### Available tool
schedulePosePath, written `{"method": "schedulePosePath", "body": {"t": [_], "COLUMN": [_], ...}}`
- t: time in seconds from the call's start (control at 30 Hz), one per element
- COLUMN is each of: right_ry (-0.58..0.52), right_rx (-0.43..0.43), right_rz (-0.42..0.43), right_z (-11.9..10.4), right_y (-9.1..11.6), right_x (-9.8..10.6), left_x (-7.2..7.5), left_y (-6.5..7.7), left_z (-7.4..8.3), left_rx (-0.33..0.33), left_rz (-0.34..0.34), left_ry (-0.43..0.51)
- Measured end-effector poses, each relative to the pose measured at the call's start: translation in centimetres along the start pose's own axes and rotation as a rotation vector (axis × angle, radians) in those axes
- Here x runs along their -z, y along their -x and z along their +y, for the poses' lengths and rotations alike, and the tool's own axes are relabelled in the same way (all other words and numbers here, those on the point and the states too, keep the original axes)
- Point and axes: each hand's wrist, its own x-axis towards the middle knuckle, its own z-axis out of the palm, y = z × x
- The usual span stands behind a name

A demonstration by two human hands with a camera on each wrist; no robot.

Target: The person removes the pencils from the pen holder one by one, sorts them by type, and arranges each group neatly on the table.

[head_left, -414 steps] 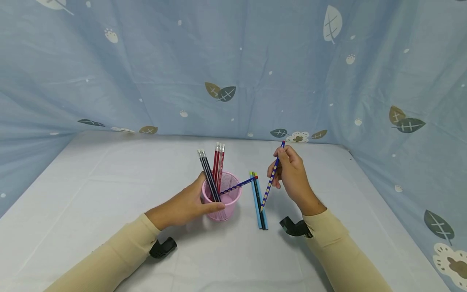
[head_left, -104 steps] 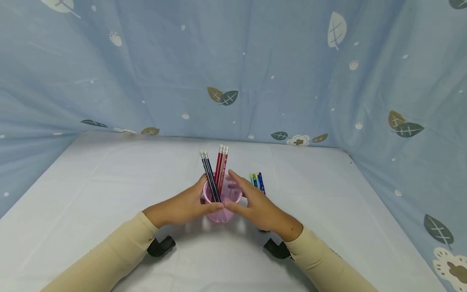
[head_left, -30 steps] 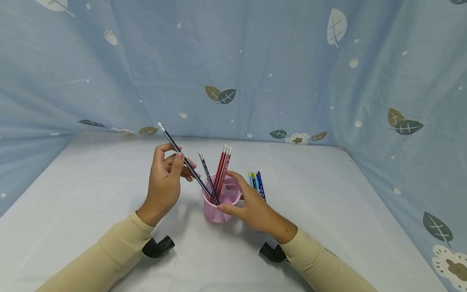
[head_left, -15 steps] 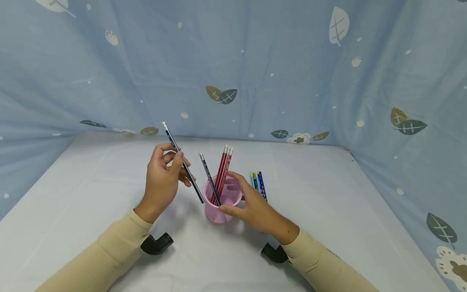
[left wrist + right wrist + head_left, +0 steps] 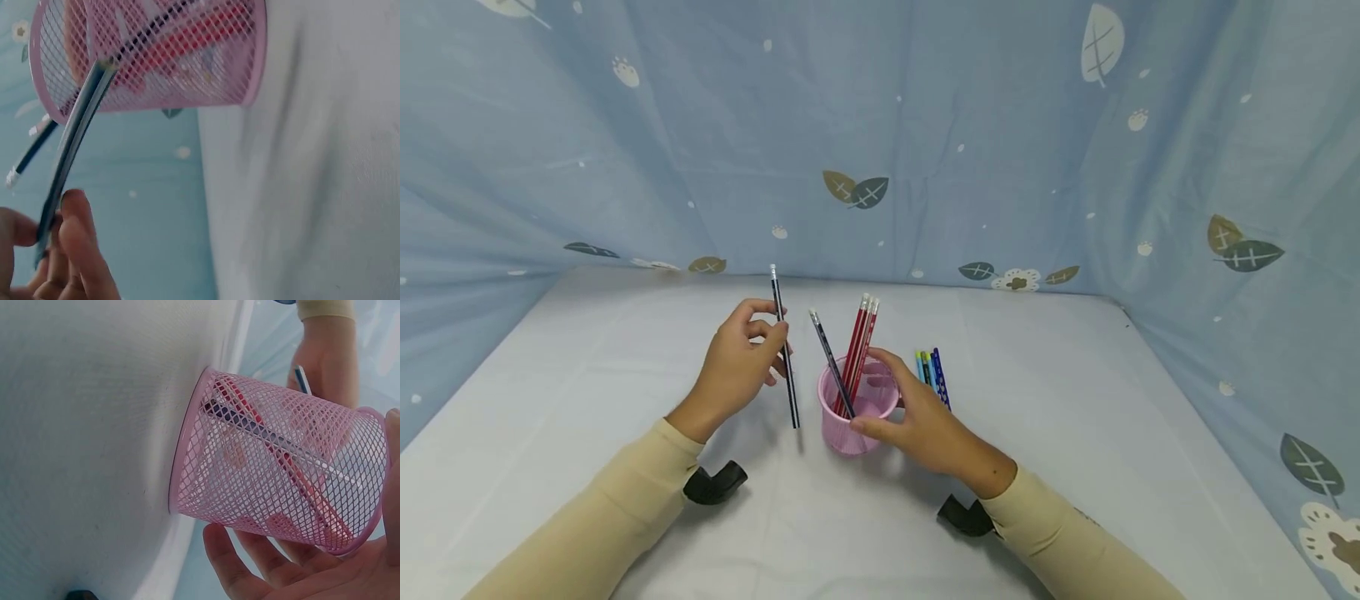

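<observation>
Leaning in left hand [image 5: 733, 362]: pencil [image 5: 790, 383]

A blue cloth [image 5: 1000, 108] is hanging behind a white tabletop [image 5: 1045, 358] and along both its sides, falling in soft folds. Green and brown leaves [image 5: 869, 192], pale paw prints [image 5: 626, 73] and white flowers [image 5: 1017, 280] are dotting it. Muted, diffuse light is laying soft shadows on the tabletop, whose faint creases are perhaps belonging to a cover, the view being too soft to tell
</observation>
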Motion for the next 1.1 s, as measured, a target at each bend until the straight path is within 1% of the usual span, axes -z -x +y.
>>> {"method": "schedulePosePath", "body": {"t": [0.17, 0.3, 0.37, 0.43, 0.5, 0.67, 0.77, 0.97, 1.1], "right_ry": [0.009, 0.007, 0.008, 0.013, 0.014, 0.006, 0.009, 0.013, 0.02], "right_rx": [-0.002, -0.013, -0.013, -0.014, -0.016, -0.021, -0.022, -0.013, 0.003], "right_rz": [0.003, 0.001, 0.005, 0.011, 0.013, 0.003, 0.006, 0.004, 0.008], "right_z": [0.0, 0.0, -0.1, -0.1, -0.1, 0.0, 0.0, 0.0, 0.0], "right_y": [-0.1, -0.1, -0.1, -0.1, -0.1, 0.0, -0.1, -0.1, -0.1], "right_x": [0.0, 0.0, 0.0, 0.0, 0.0, -0.1, -0.1, -0.1, -0.1], "left_x": [0.5, 0.7, 0.7, 0.8, 0.8, 1.0, 1.2, 1.1, 1.1], "left_y": [-0.3, -0.5, -0.6, -0.7, -0.9, -1.1, -1.2, -1.1, -1.2], "left_z": [-0.6, -1.1, -1.3, -1.5, -1.8, -2.6, -2.9, -3.7, -3.9], "left_rx": [0.075, 0.114, 0.125, 0.142, 0.167, 0.234, 0.252, 0.299, 0.311], "left_rz": [-0.099, -0.175, -0.203, -0.233, -0.264, -0.32, -0.343, -0.368, -0.375], "left_ry": [-0.19, -0.328, -0.369, -0.387, -0.392, -0.361, -0.343, -0.306, -0.291]}}
